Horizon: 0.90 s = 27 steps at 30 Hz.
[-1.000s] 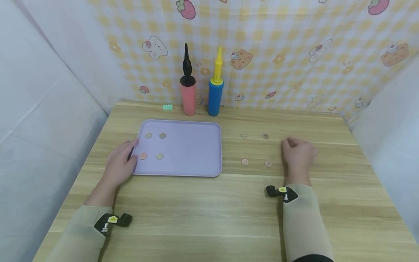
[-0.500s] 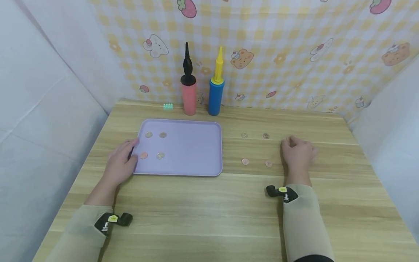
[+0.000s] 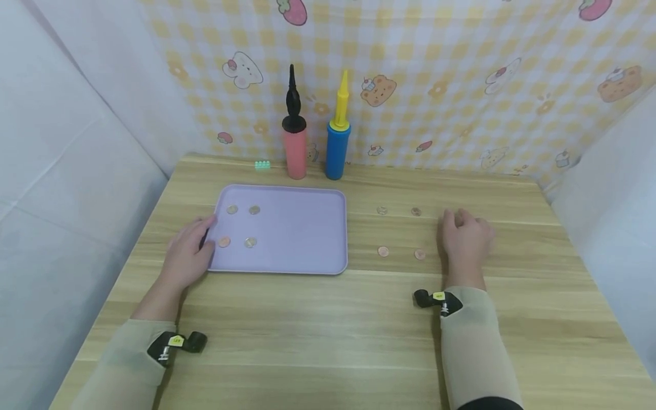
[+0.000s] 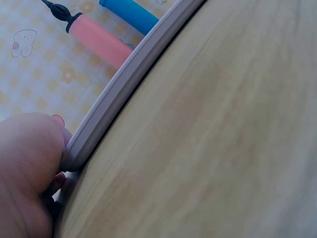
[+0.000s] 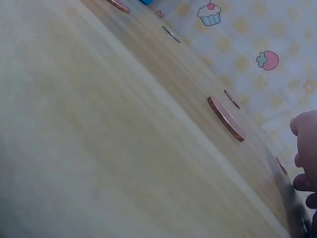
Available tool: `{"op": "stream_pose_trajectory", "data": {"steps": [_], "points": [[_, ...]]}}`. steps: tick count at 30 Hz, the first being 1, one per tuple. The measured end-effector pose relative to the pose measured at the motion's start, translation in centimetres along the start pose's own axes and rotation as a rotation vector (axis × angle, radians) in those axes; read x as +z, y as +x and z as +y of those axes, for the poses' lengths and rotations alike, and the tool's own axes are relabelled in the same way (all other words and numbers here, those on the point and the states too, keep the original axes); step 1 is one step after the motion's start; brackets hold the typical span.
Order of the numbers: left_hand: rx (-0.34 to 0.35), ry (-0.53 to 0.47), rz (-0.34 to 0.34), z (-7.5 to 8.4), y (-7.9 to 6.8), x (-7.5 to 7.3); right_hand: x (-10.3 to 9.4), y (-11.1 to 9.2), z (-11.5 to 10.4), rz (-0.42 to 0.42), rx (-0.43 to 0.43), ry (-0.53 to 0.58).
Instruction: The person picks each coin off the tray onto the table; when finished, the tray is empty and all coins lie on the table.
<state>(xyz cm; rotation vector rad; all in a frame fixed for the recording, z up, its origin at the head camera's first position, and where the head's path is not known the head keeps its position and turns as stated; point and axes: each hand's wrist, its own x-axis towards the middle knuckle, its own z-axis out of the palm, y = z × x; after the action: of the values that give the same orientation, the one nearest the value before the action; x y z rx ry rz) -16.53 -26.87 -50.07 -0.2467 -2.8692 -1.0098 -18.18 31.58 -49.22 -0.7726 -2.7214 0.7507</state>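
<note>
A lilac tray lies on the wooden table, with several coins in its left half, among them a copper coin and a silvery coin. My left hand grips the tray's left edge, thumb and fingers at the rim. Right of the tray, several more coins lie on the wood, including a copper coin. My right hand is low over the table beside them, fingers loosely bent, thumb and forefinger apart. Near those fingers, the right wrist view shows another coin on the wood, apart from them.
Two hand pumps stand at the back, a pink pump with a black nozzle and a blue pump with a yellow one. A small mint-green block lies left of them. A patterned cloth hangs behind the table.
My right hand has shifted slightly forward and its thumb and forefinger have parted a little. The left hand, tray and visible coins have stayed in place.
</note>
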Motion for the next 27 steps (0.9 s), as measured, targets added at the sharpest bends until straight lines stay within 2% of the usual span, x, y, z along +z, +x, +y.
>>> {"op": "stream_pose_trajectory", "data": {"steps": [5, 8, 17, 22, 27], "points": [[-0.009, 0.000, -0.006, 0.0, 0.0, 0.0, 0.0, -0.4, -0.5, 0.028, 0.016, -0.004], [-0.019, 0.007, -0.011, -0.1, 0.0, -0.1, 0.2, -0.7, -1.1, 0.044, -0.003, -0.016], [-0.016, 0.008, -0.011, -0.1, -0.1, -0.2, 3.0, -2.6, -4.2, 0.068, -0.203, -0.102], [-0.013, 0.015, -0.013, -0.1, 0.0, -0.1, 3.9, -3.9, -5.9, 0.096, -0.325, -0.055], [-0.002, 0.010, -0.010, -0.2, 0.0, -0.1, 5.1, -5.2, -7.6, 0.104, -0.410, -0.018]]}}
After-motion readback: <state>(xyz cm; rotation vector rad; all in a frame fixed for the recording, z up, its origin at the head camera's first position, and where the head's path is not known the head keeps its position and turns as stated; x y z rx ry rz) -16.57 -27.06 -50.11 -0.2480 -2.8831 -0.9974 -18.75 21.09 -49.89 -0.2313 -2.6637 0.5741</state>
